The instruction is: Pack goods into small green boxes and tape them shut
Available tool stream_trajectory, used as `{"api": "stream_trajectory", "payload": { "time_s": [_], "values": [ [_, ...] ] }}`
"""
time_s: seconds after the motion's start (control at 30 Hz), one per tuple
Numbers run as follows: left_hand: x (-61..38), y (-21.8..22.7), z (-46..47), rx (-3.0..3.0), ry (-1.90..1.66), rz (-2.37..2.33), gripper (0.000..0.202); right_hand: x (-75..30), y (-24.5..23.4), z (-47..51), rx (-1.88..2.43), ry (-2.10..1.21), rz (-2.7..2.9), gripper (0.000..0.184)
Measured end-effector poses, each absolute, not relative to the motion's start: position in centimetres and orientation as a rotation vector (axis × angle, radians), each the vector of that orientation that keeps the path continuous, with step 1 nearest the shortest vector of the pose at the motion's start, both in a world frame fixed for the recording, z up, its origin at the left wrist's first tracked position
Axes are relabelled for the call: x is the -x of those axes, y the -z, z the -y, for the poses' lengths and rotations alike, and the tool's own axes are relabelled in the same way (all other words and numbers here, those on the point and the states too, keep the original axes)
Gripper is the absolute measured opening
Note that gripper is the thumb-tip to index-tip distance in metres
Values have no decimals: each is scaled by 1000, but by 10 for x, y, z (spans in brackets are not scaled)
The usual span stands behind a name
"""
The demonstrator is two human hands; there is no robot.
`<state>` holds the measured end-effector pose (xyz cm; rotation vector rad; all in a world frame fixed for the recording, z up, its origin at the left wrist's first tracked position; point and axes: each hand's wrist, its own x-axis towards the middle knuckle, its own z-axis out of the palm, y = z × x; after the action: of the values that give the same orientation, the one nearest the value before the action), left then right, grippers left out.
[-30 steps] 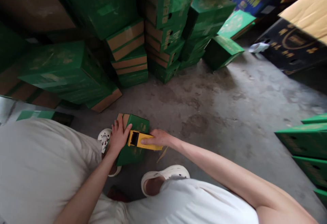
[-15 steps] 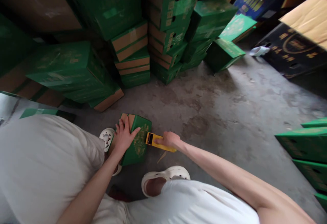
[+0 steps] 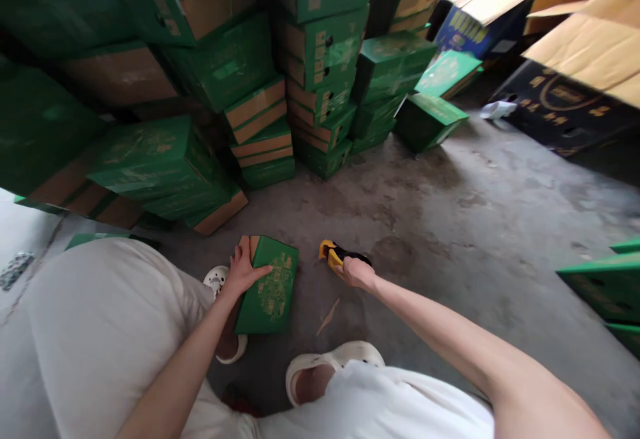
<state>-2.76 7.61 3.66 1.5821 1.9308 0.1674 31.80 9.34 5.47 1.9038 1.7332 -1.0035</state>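
Note:
A small green cardboard box with gold print and a brown strip stands on the floor between my feet. My left hand grips its left edge, the fingers over the brown strip and the thumb stretched across the green face. To the right of the box, my right hand is closed around a yellow and black stapler. The tool's yellow head points left, apart from the box. My fingers hide part of its handle.
Stacks of green boxes line the far side and the left. A black carton with brown flaps stands at the right, with more green boxes nearer. A thin brown scrap lies on the concrete floor by my white clog.
My right hand has drawn the stapler away from the box to the right and turned it, so its black side shows. My left hand stays on the box. The view has shifted slightly.

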Motion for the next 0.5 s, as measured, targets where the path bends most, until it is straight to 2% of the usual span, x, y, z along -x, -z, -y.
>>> {"api": "stream_trajectory", "payload": {
  "time_s": [0.13,0.3,0.43,0.5],
  "values": [
    [22,-34,-74,-1533,-205,-1988,118,-307,-49,-84,-1876,948,-1693,42],
    [37,-27,-73,-1369,-280,-2028,83,-273,-50,-86,-1774,1071,-1821,47],
    [52,-13,-70,-1116,-215,-2150,84,-242,-45,-86,-1648,1538,-1675,83],
    [53,-8,-70,-1035,-173,-2149,82,-231,-42,-84,-1650,1760,-1554,94]
  ]
}}
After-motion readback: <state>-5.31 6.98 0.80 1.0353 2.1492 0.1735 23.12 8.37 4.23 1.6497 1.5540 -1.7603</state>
